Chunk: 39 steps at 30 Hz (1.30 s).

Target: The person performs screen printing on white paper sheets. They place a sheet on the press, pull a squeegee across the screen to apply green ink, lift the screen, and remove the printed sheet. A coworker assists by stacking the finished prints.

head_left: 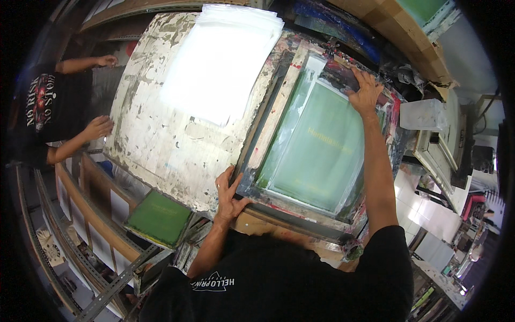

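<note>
A screen-printing frame (272, 126) with a pale green mesh (314, 147) lies on the paint-stained table in front of me. My left hand (229, 197) rests at the frame's near left corner, its fingers and thumb apart. At the frame's far right part, my right hand (366, 92) lies with fingers stretched out, touching the ink-smeared edge. Neither hand shows anything held in it. Left of the frame, a stack of white paper sheets (222, 59) sits on a worn, paint-flaked board (155, 107).
Beyond the board's left side stands another person in a black shirt (48, 107), both hands near its edge. A darker green screen (160, 219) leans below the board, beside wooden frames on a rack (96, 204). A translucent plastic container (424, 115) stands right of the table.
</note>
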Available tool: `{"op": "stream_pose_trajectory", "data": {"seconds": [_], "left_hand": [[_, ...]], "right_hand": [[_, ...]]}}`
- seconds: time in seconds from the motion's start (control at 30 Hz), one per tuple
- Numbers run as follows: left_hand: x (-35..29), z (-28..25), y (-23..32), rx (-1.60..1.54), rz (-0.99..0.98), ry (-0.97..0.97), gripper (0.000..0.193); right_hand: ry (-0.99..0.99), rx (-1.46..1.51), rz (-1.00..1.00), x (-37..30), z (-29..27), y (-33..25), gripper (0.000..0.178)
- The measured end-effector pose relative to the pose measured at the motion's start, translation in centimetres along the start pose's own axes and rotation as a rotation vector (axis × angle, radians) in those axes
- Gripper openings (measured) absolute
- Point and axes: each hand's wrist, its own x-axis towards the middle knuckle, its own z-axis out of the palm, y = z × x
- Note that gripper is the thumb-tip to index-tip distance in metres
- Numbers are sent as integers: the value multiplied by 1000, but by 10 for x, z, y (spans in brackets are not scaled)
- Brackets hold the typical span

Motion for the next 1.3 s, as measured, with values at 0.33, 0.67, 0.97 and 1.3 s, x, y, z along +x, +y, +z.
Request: {"op": "stream_pose_trajectory", "data": {"seconds": [0.33,0.67,0.97,1.3], "left_hand": [[-1,1,-3,-5,82,27,93],[-1,0,14,-218,34,121,86],[66,-38,105,-428,107,400,83],[271,69,108,-542,-99,237,38]], "right_hand": [[78,178,-124,18,-9,11,56],[-57,139,-61,-141,-93,-105,49],[28,194,-126,-187,-280,-202,53],[163,148,-158,-25,-370,-139,58]]}}
